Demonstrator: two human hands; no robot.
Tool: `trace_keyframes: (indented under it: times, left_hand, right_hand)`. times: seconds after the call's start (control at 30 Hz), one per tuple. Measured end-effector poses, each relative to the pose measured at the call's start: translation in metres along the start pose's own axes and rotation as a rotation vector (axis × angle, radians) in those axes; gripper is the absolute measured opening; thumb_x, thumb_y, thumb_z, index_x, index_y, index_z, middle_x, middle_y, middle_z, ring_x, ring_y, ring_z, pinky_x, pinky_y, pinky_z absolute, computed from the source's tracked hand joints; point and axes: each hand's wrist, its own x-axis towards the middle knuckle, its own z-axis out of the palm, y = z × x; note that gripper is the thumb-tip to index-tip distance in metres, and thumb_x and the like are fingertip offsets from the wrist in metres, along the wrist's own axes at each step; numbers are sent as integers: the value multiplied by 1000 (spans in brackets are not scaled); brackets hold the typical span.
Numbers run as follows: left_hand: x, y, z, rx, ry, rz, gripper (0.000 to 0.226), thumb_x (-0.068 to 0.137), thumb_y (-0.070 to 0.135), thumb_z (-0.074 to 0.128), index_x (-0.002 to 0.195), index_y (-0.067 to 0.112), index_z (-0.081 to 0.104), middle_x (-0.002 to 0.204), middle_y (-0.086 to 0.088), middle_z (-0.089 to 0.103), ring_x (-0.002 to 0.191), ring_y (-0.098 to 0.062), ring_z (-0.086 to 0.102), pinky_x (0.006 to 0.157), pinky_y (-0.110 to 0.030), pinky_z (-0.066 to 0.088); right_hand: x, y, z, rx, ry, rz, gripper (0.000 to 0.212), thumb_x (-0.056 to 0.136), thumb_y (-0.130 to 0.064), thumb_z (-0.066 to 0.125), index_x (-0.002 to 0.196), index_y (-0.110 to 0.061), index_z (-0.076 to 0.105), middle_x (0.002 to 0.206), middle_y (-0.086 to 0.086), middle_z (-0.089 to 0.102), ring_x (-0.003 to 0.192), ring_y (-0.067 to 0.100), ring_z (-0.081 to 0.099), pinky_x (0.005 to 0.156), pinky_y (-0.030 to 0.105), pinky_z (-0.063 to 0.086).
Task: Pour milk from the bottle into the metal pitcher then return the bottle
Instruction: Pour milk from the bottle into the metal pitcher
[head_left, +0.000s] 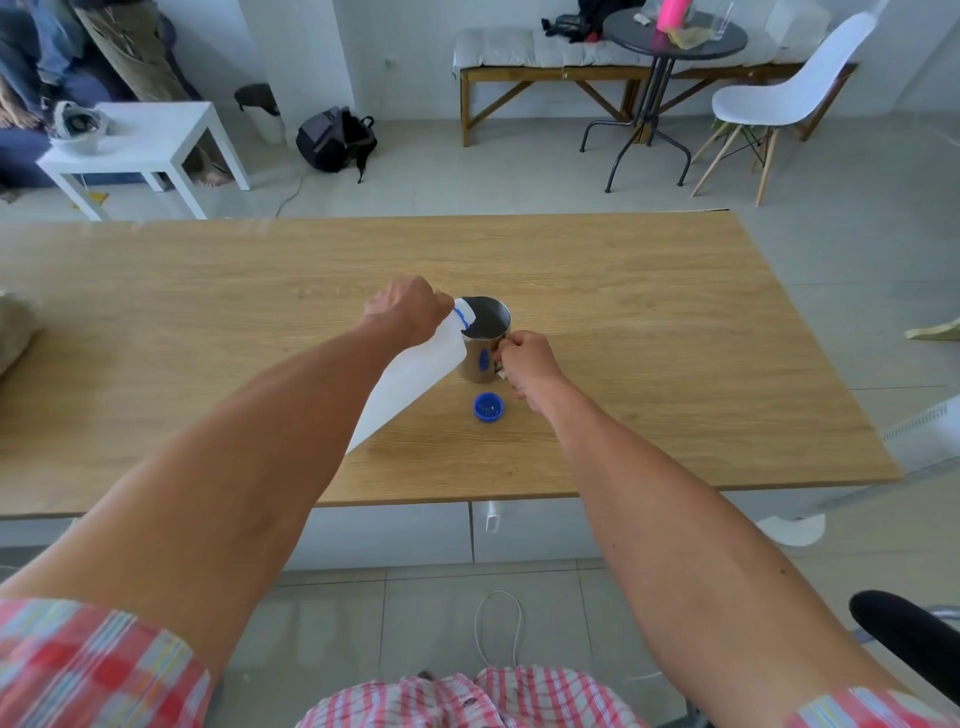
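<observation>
A white plastic milk bottle (415, 374) is tilted up and to the right, its blue-ringed neck over the rim of the metal pitcher (480, 338). My left hand (408, 306) grips the bottle near its neck. The pitcher stands upright in the middle of the wooden table (649, 312). My right hand (524, 364) holds the pitcher's handle on its right side. The blue bottle cap (489, 407) lies open side up on the table just in front of the pitcher. My left forearm hides part of the bottle.
A beige object (15, 338) sits at the table's left edge. Beyond the table are a white side table (145, 140), a black backpack (335, 137), a bench (545, 62), a round black table (675, 36) and a white chair (789, 93).
</observation>
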Motion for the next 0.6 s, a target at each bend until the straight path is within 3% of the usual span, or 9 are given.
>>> trace_keyframes:
  times: [0.27,0.47,0.6]
  left_hand:
    - [2,6,-7,66,-26,17,38,104,36,42,75,13,49,80,-6,52,67,-22,49,60,-33,37]
    - [3,8,-10,104,-42,23,35,103,34,42,75,14,48,79,-5,52,63,-20,47,55,-33,32]
    - [2,11,-12,115,-52,20,30,103,33,42,86,11,53,80,-5,50,67,-23,50,57,-33,34]
  right_hand:
    - [3,-3,0,6,-3,7,28,101,-9,39,93,-9,66,76,4,54,58,14,40,49,27,31]
    - [3,-3,0,8,6,13,28,101,-9,40,89,-12,66,73,2,55,57,13,41,48,26,30]
    - [7,-2,2,4,8,27,26,98,-7,40,91,-10,66,76,6,56,57,15,40,48,26,30]
